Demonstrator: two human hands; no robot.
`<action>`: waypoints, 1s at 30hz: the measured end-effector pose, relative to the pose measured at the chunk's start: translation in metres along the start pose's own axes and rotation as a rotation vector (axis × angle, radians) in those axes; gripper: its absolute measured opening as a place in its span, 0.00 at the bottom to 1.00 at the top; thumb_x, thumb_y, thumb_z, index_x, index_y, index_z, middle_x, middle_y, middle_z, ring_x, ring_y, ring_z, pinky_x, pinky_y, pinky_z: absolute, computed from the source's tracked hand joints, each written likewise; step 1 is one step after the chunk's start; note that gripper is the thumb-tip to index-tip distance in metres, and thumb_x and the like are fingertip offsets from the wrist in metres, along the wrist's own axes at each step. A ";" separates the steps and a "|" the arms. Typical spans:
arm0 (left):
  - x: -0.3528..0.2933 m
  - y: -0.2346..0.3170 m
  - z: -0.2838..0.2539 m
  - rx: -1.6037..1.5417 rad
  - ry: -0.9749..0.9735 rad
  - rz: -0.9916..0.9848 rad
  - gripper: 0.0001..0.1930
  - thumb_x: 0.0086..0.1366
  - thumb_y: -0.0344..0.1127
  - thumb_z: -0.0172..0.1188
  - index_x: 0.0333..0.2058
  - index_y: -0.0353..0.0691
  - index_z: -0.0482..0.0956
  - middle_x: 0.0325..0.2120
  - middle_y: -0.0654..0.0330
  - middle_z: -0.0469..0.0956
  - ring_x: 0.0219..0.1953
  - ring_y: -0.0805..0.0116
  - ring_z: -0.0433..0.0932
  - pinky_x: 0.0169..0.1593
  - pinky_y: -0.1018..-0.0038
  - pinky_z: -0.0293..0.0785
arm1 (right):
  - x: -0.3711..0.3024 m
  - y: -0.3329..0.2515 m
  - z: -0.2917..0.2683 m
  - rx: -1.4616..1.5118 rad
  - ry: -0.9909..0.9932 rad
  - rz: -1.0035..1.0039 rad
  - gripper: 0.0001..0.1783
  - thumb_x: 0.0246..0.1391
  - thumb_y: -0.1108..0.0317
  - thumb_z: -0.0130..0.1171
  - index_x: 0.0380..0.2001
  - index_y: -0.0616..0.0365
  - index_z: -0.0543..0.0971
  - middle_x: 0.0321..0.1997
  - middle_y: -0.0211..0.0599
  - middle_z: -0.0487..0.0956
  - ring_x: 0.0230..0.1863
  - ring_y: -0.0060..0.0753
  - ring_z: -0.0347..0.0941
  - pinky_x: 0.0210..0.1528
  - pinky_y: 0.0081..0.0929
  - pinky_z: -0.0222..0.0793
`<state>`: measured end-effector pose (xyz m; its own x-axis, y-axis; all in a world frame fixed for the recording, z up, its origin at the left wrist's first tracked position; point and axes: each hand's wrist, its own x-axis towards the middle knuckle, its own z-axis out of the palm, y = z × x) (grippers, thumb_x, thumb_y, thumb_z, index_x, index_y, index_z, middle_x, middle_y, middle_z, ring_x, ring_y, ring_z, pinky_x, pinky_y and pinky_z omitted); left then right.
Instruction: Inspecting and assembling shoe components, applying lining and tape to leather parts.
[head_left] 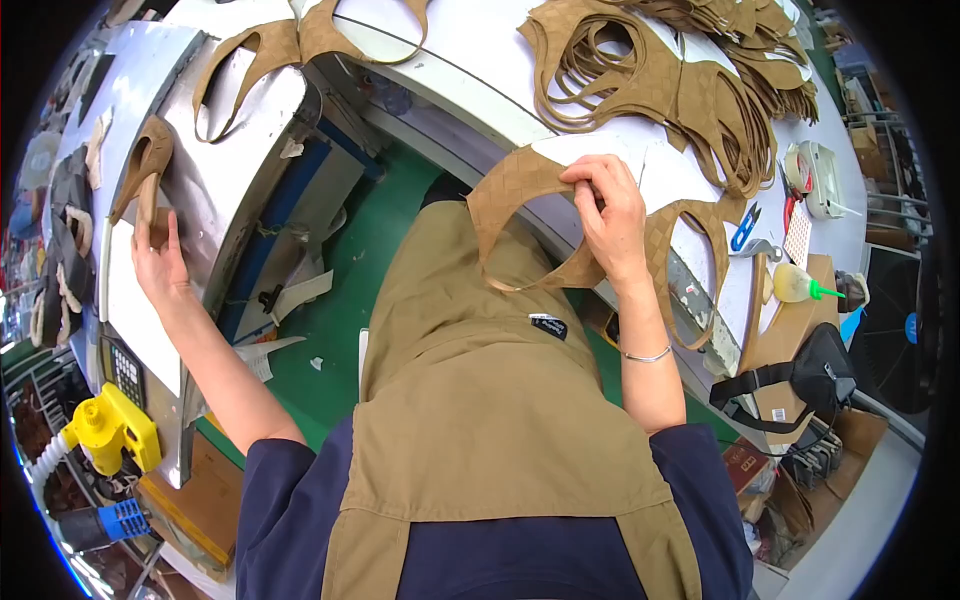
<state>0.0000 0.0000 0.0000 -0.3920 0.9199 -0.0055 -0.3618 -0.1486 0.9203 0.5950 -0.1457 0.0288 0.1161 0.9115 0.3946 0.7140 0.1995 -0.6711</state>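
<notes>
Just beyond the apron, the right hand gripped a brown loop, thumb and fingers pinched on its far edge; the loop hung partly over the bench edge, presumably so its opening would spread. Its broad band faced away from the apron and to the left, a thin strip lay nearest the apron, and the opening's long axis slanted from near left to far right. A second loop lay to the right; whether they were joined behind the hand could not be told.

Far to the apron's left, the left hand reached up to a curved piece, fingers parted; I could not tell if they closed on it. Its long axis ran away from the apron, thin tip nearer.

The pile lay beyond the apron to the right, probably for easy reach, while the blue snips and bottle stood farther right, likely to free the working spot.
</notes>
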 end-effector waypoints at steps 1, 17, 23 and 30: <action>-0.019 0.009 0.026 0.190 0.190 0.045 0.44 0.60 0.44 0.66 0.67 0.38 0.50 0.65 0.40 0.49 0.61 0.45 0.62 0.60 0.43 0.64 | -0.001 0.000 -0.001 0.009 0.003 -0.002 0.07 0.47 0.81 0.55 0.28 0.58 0.78 0.33 0.34 0.77 0.38 0.38 0.73 0.41 0.32 0.68; -0.263 -0.129 0.246 0.089 -0.485 -0.764 0.21 0.67 0.42 0.58 0.53 0.35 0.75 0.42 0.57 0.80 0.43 0.71 0.78 0.52 0.73 0.72 | 0.003 -0.002 -0.002 0.092 -0.014 0.021 0.08 0.48 0.82 0.54 0.30 0.59 0.79 0.35 0.34 0.78 0.38 0.37 0.74 0.39 0.30 0.69; -0.250 -0.128 0.262 0.049 -0.582 -0.665 0.16 0.63 0.32 0.64 0.49 0.37 0.77 0.33 0.65 0.80 0.35 0.79 0.76 0.43 0.79 0.72 | 0.001 -0.001 -0.002 0.102 -0.010 0.039 0.08 0.49 0.82 0.54 0.30 0.60 0.79 0.35 0.34 0.78 0.39 0.36 0.74 0.39 0.30 0.70; -0.249 -0.115 0.272 0.102 -0.604 -0.701 0.16 0.60 0.32 0.67 0.45 0.37 0.76 0.31 0.66 0.80 0.33 0.81 0.75 0.40 0.79 0.71 | 0.001 0.000 -0.003 0.106 -0.001 0.028 0.08 0.49 0.82 0.54 0.30 0.60 0.79 0.35 0.35 0.78 0.38 0.36 0.74 0.38 0.29 0.70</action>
<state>0.3688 -0.1134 0.0018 0.4049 0.8244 -0.3955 -0.2623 0.5190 0.8135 0.5972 -0.1453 0.0308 0.1341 0.9175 0.3745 0.6339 0.2111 -0.7441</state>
